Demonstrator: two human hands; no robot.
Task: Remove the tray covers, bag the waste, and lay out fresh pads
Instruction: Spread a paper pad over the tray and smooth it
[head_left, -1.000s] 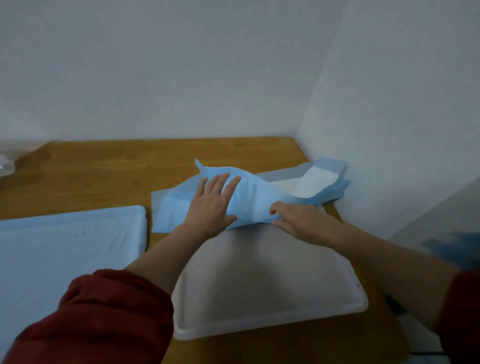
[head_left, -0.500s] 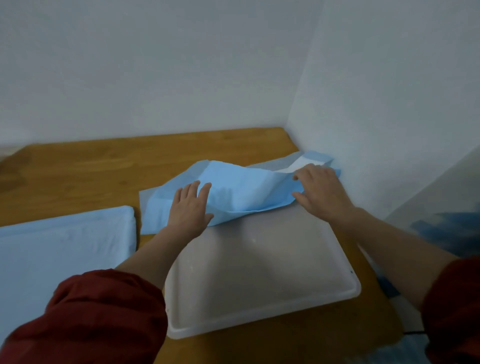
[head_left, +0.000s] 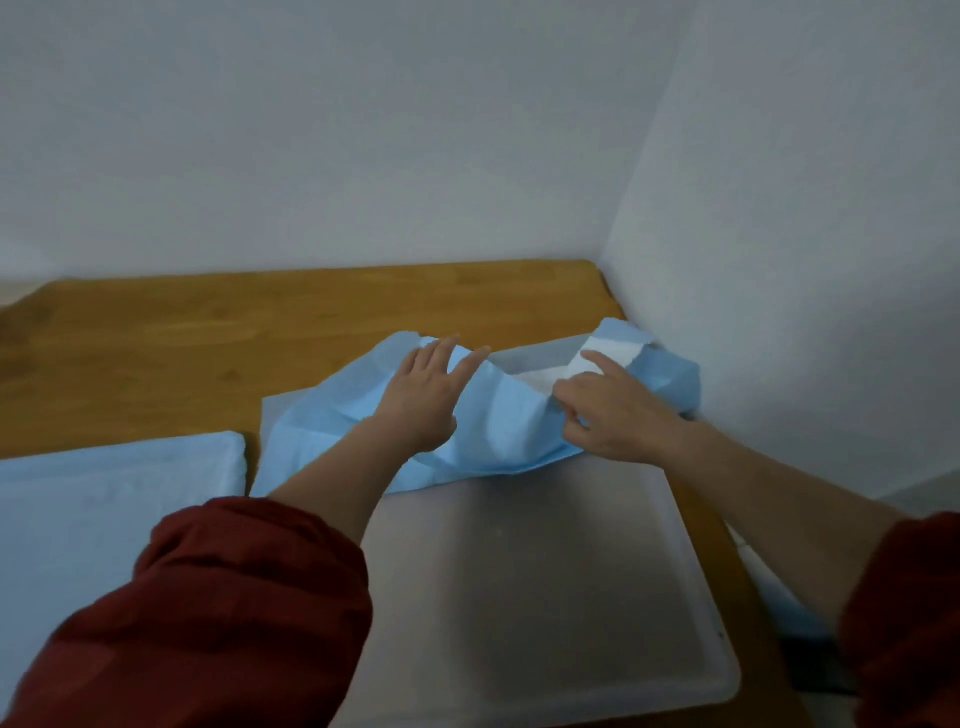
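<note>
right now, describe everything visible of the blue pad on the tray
The blue pad is thin and paper-like, with a white face showing at its far right. It lies crumpled and half-folded across the far end of the white tray. The left hand presses flat on it; the right hand pinches a fold.

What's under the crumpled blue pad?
The white tray, its near half bare. The left hand presses the pad, the right hand pinches it; the tray's far part is covered.
</note>
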